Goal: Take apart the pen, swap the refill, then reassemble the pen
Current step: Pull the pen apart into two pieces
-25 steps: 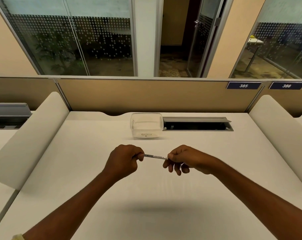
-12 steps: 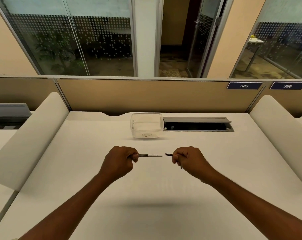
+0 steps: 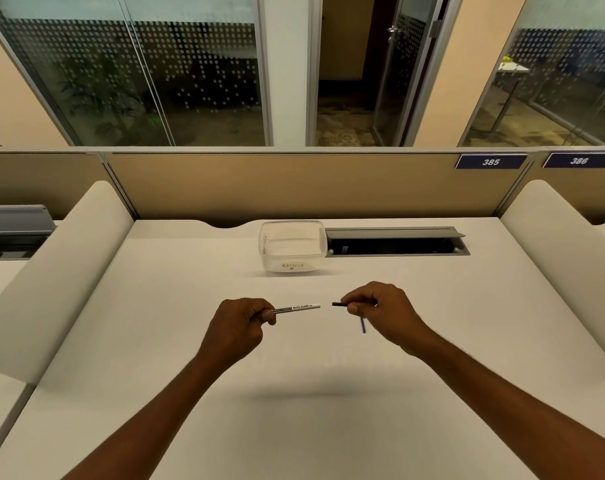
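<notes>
My left hand (image 3: 240,327) grips one end of a thin white pen barrel (image 3: 299,308) with black lettering; its open end points right. A short gap away, my right hand (image 3: 380,311) pinches a small black pen piece (image 3: 339,303) that points left toward the barrel. A thin blue refill (image 3: 363,325) also hangs down from under the right hand's fingers. Both hands hover above the white desk (image 3: 294,410).
A clear plastic container (image 3: 292,245) marked "recycle" stands behind the hands. To its right is an open cable slot (image 3: 396,242) in the desk. Padded white dividers (image 3: 62,271) flank the desk, with a tan partition (image 3: 294,185) at the back.
The pen was whole between both hands; the black piece has come off the barrel and my right hand has drawn it away to the right, the gap widening.
</notes>
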A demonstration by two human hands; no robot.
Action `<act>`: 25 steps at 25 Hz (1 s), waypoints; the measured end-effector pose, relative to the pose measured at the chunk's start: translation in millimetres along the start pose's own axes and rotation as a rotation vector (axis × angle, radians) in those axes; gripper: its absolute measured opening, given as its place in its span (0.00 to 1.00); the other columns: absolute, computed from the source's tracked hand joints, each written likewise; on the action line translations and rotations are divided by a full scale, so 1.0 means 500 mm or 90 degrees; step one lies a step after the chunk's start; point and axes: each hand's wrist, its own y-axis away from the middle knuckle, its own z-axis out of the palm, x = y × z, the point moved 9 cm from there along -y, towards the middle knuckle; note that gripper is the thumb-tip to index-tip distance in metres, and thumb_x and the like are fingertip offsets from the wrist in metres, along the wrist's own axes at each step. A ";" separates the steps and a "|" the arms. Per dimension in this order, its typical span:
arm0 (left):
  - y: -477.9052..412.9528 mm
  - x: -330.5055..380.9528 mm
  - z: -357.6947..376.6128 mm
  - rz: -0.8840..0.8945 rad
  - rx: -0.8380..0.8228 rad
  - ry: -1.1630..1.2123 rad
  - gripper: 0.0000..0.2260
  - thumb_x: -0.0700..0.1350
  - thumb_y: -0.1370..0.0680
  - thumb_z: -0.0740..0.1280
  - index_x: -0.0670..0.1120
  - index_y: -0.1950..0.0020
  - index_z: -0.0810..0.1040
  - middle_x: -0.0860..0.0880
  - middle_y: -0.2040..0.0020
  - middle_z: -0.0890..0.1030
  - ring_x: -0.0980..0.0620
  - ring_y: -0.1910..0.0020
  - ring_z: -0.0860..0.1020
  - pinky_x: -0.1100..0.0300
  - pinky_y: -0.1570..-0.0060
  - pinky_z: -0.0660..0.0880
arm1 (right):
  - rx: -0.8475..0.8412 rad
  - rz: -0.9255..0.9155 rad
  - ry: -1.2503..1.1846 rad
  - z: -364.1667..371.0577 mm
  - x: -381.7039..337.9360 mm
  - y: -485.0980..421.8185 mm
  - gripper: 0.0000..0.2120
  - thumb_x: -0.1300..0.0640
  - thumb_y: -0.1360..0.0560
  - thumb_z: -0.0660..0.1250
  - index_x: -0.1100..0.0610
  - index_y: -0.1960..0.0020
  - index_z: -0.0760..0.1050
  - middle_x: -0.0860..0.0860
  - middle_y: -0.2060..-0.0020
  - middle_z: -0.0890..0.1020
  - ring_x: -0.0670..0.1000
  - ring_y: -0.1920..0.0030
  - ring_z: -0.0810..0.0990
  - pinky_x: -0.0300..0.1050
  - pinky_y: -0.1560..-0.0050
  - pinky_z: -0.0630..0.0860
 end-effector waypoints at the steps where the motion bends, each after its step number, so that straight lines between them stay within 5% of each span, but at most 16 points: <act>1: -0.001 -0.003 0.006 -0.001 -0.002 0.001 0.12 0.39 0.18 0.71 0.49 0.59 0.87 0.76 0.66 0.78 0.64 0.68 0.76 0.61 0.67 0.66 | 0.010 0.013 -0.014 -0.003 0.011 -0.009 0.09 0.62 0.24 0.78 0.48 0.52 0.89 0.51 0.56 0.88 0.52 0.56 0.85 0.40 0.58 0.79; 8: -0.026 -0.046 0.057 -0.046 -0.001 0.063 0.11 0.38 0.18 0.70 0.50 0.57 0.88 0.69 0.70 0.79 0.60 0.71 0.75 0.69 0.69 0.67 | 0.065 0.036 -0.019 -0.007 0.069 -0.099 0.08 0.65 0.27 0.79 0.53 0.55 0.89 0.46 0.67 0.87 0.37 0.67 0.83 0.28 0.66 0.76; 13: -0.048 -0.077 0.102 -0.084 -0.024 0.091 0.10 0.40 0.18 0.70 0.50 0.55 0.88 0.69 0.70 0.79 0.60 0.70 0.75 0.68 0.68 0.66 | 0.081 0.045 0.036 0.007 0.112 -0.170 0.06 0.66 0.27 0.79 0.57 0.54 0.90 0.47 0.65 0.86 0.42 0.65 0.82 0.29 0.64 0.74; 17: -0.057 -0.114 0.147 -0.116 -0.051 0.130 0.09 0.41 0.18 0.71 0.52 0.54 0.88 0.58 0.70 0.81 0.57 0.70 0.74 0.62 0.65 0.70 | 0.078 0.045 0.063 0.032 0.145 -0.218 0.06 0.66 0.27 0.80 0.59 0.52 0.89 0.51 0.58 0.87 0.49 0.58 0.81 0.40 0.54 0.76; 20: -0.067 -0.135 0.169 -0.127 -0.059 0.135 0.08 0.41 0.18 0.72 0.52 0.53 0.88 0.61 0.70 0.81 0.56 0.68 0.75 0.65 0.65 0.69 | 0.095 0.059 0.093 0.040 0.174 -0.253 0.06 0.64 0.27 0.80 0.59 0.50 0.89 0.54 0.53 0.87 0.52 0.52 0.82 0.47 0.48 0.79; 25: -0.080 -0.166 0.198 -0.149 -0.067 0.122 0.06 0.43 0.19 0.72 0.52 0.53 0.88 0.65 0.67 0.81 0.58 0.65 0.77 0.68 0.64 0.70 | 0.073 0.083 0.150 0.061 0.224 -0.301 0.06 0.64 0.25 0.78 0.60 0.48 0.89 0.57 0.51 0.88 0.54 0.50 0.83 0.41 0.47 0.73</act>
